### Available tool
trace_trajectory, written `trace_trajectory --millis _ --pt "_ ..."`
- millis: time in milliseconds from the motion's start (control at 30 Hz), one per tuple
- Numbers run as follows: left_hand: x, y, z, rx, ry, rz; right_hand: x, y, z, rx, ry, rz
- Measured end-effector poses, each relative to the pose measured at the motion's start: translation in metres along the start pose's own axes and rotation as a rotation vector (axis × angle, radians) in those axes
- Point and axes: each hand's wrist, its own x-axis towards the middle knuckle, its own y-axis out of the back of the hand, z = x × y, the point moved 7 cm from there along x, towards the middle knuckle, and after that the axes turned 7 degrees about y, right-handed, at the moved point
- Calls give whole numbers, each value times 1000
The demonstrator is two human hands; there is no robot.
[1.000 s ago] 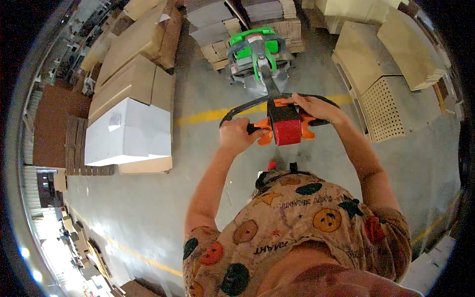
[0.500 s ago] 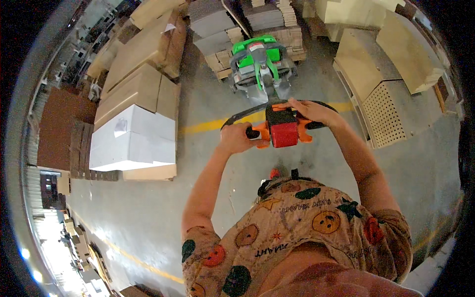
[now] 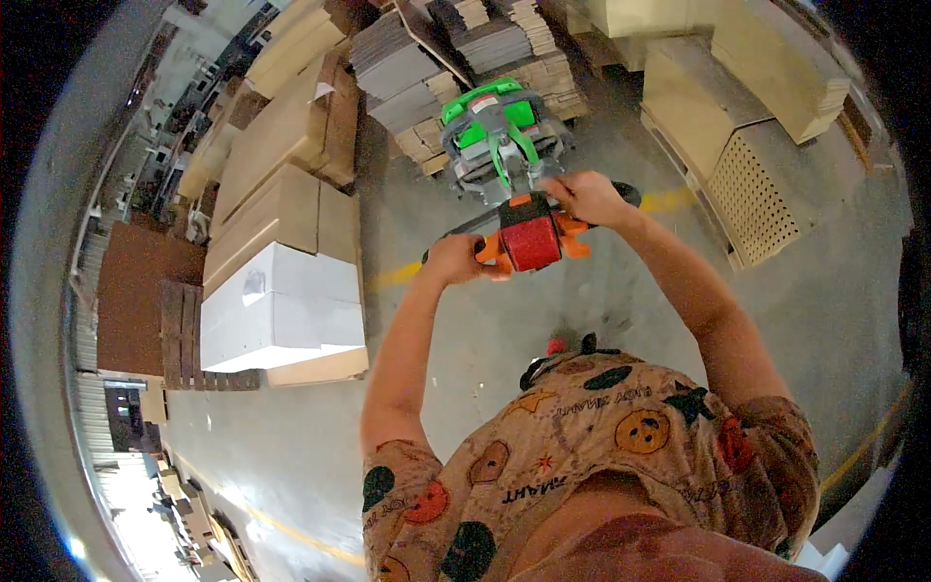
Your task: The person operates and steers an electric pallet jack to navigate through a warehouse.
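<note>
An electric pallet truck with a green and grey body (image 3: 488, 107) stands ahead of me. Its control handle (image 3: 530, 242), with a red front, orange side parts and black grips, points back toward my body. My left hand (image 3: 456, 259) is wrapped round the left grip, its thumb beside the orange part. At the right side of the control head, my right hand (image 3: 593, 198) holds the handle with its fingers curled over the top edge. The handle sits slightly tilted, its right end higher in the picture. The truck's forks are out of sight.
Cardboard boxes, one white (image 3: 281, 306), stand on a wooden pallet (image 3: 184, 339) at the left. Behind the truck rise stacks of flat cardboard (image 3: 402, 73). A beige cabinet with a perforated panel (image 3: 754, 199) stands at the right. A yellow line (image 3: 669, 201) crosses the floor.
The handle and both hands have swung slightly left and up in the picture, and the handle has tilted. The left boxes now appear lower and further right, as the view has turned.
</note>
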Motion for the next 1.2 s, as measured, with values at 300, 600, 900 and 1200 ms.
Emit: trace_trajectory --millis 300,600,900,1200 --pt "-11 16 17 -94 89 -6 -185 -9 138 -51 -365 697" --pt "-41 50 44 -286 75 -90 -660 -335 275 147 -1054 -911" --pt "-49 -1 79 -2 -324 -22 -798 -341 245 -388 -734 -243" --pt "-166 -60 103 3 -468 114 -653 -401 139 366 -1082 183"
